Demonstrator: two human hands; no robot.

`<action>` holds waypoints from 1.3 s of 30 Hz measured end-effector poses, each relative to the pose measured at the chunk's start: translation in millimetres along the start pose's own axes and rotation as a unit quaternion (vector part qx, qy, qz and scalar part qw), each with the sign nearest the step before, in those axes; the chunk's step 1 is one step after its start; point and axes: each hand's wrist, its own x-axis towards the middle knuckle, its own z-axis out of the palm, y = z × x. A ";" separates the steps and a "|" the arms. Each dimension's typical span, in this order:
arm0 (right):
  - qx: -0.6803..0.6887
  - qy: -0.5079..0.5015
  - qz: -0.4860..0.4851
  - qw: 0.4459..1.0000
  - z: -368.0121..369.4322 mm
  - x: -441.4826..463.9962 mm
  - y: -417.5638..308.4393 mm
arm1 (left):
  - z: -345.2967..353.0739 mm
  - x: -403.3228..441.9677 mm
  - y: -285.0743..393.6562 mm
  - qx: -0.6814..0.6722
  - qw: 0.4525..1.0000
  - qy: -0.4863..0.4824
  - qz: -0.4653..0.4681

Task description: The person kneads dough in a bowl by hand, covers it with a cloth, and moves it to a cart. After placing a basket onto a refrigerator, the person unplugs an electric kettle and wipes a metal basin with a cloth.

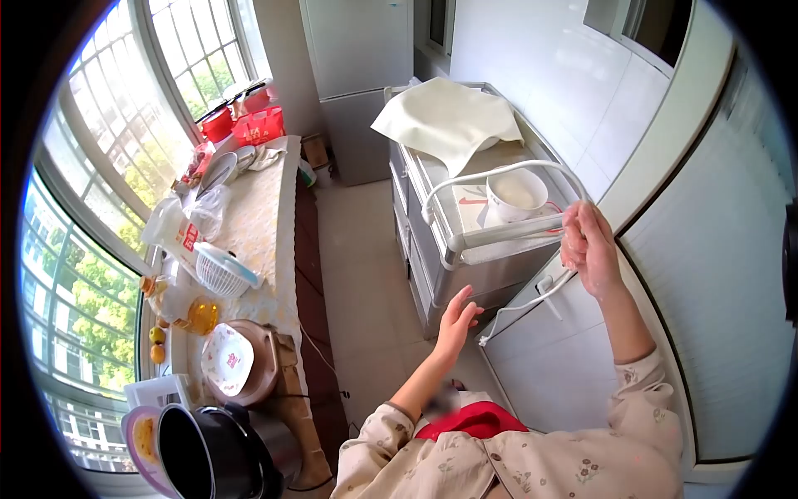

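My left hand (456,323) is in the air in front of the metal cart, fingers stretched out and apart, holding nothing. My right hand (588,248) is closed, with its fingers curled together, by the near right corner of the cart's white tubular rail (536,166). What it grips, if anything, is hidden. Pale specks show on its fingers. Just below it, a white cord (525,309) hangs down past a light panel. On the cart top stands a white bowl (517,193) with pale contents. A cream cloth (449,119) drapes over the back of the cart (432,287).
Along the window at left runs a cloth-covered counter (266,208). It carries a white basket (223,270), an oil bottle (193,312), a patterned dish (227,359) and a dark pot (187,453). Tiled floor (357,249) lies between counter and cart. A door (715,249) is at right.
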 end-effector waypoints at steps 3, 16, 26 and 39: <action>-0.045 -0.013 0.013 0.999 -0.1 20.2 5.7 | 3.0 27.1 -0.6 0.021 0.999 -0.022 0.040; -0.196 -0.024 0.200 0.960 -36.9 64.9 -18.8 | 43.2 109.3 -29.2 0.208 0.947 0.123 0.212; -0.418 -0.065 0.211 0.881 -20.4 67.1 -99.7 | 53.8 130.7 -4.8 -0.015 0.984 0.131 0.121; -0.408 -0.144 0.205 0.878 -7.8 131.6 -24.4 | 23.3 119.7 -23.2 -0.058 0.998 0.004 -0.030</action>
